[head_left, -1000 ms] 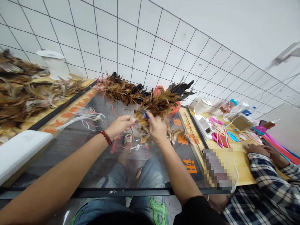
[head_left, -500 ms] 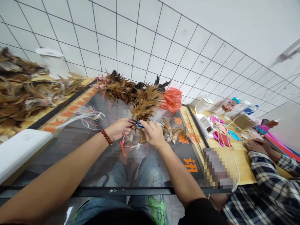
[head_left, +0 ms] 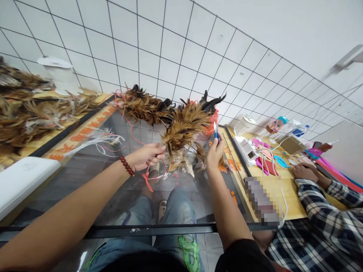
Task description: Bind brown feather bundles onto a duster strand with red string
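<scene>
My left hand (head_left: 149,156), with a red bead bracelet at its wrist, is closed in a pinch at the left edge of a brown feather bundle (head_left: 185,126). What lies between the fingertips is too small to make out. My right hand (head_left: 214,151) is raised to the right of the bundle. It grips blue-handled snips (head_left: 216,131), their blades pointing up and apart from the feathers. Pale feather ends (head_left: 182,163) hang at the bundle's near side. Below my left hand, a red string (head_left: 146,177) lies on the glass tabletop (head_left: 124,193).
Brown feathers (head_left: 11,114) are heaped at the left, near a white box (head_left: 25,185). White strands (head_left: 89,143) lie on the glass. A red plastic bag (head_left: 212,125) is behind the bundle. At right are a power strip (head_left: 247,147), cables and a co-worker's hands (head_left: 304,172).
My right hand has moved right with the snips, away from my left hand, and the blades now point up. The feather bundle has tilted rightward, covering more of the red bag.
</scene>
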Motion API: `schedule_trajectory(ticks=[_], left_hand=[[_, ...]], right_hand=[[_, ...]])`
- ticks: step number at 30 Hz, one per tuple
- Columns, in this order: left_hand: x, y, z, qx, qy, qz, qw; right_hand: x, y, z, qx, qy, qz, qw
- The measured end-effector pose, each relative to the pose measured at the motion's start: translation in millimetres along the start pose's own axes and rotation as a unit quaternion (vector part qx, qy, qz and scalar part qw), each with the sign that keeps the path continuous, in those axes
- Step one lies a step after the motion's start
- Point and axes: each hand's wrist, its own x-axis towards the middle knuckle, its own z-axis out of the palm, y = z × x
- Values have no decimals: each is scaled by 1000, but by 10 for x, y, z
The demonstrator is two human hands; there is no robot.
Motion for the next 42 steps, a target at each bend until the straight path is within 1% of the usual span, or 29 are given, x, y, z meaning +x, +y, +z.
schedule_trajectory(ticks=[1,3,5,6,7,8,9,11,14,15,16,18,20,21,23,24,26,27,28,29,30,32,34,35,37,38,39,40,42], left_hand=[[11,-4,-4,-10,0,8,1000],[36,-14,-23,-27,-3,20,999],[60,-28,-48,-30,1,30,999],[70,-37,-60,-25,6,31,999],[77,-46,-69,-19,10,33,999],[82,-55,-78,-13,13,32,999],[84,-63,-85,-9,14,31,999],[83,-73,-98,-2,9,18,1000],[77,-66,-116,16,-11,-23,1000],[76,-60,-121,20,-20,-35,999],[75,-52,-124,21,-27,-43,999],[76,-40,-127,10,-38,-45,998],[80,-35,-125,-11,-41,-35,998],[82,-35,-123,-22,-41,-31,998],[82,-35,-114,-40,-39,-25,998],[79,-34,-107,-45,-36,-25,998],[64,-29,-88,-51,-32,-32,998],[53,-25,-77,-52,-31,-37,997],[41,-21,-65,-52,-32,-42,997],[29,-17,-56,-50,-35,-49,997],[19,-15,-49,-46,-38,-56,997],[5,-14,-45,-38,-43,-75,996],[3,-19,-50,-37,-47,-94,994],[5,-23,-55,-43,-52,-99,993],[13,-33,-64,-68,-67,-97,991],[19,-38,-69,-85,-78,-90,989],[25,-43,-73,-102,-91,-82,987],[31,-47,-79,-118,-104,-72,985],[45,-56,-95,-142,-122,-56,981]], right_hand=[[-81,-44,7,5,-17,-35,999],[-289,-185,41,11,-105,-161,981],[-495,-354,91,-10,-220,-304,927],[-573,-433,117,-32,-263,-353,897],[-625,-498,142,-61,-289,-379,877],[-643,-544,165,-90,-297,-383,870],[-626,-569,185,-114,-287,-369,877],[-483,-543,201,-131,-238,-305,913],[-88,-340,128,-75,-122,-175,974],[47,-249,80,-44,-74,-128,988],[161,-161,28,-17,-24,-80,996],[279,-32,-57,15,60,-7,998],[210,-16,-79,25,83,-4,996],[110,-56,-62,28,62,-38,997],[-172,-209,18,27,-46,-167,985],[-322,-305,71,17,-117,-249,961],[-562,-484,171,-30,-235,-388,891],[-626,-550,209,-60,-263,-423,865],[-643,-592,234,-87,-270,-431,857],[-610,-604,243,-109,-258,-411,868],[-531,-584,237,-118,-233,-369,892],[-277,-455,184,-94,-161,-252,950],[13,-245,95,-36,-71,-115,990],[133,-135,48,-8,-22,-47,999],[266,35,-27,28,57,53,997],[269,75,-46,38,78,72,994],[231,77,-50,47,82,66,993],[158,42,-39,55,70,36,995],[-61,-114,13,73,5,-73,995]])
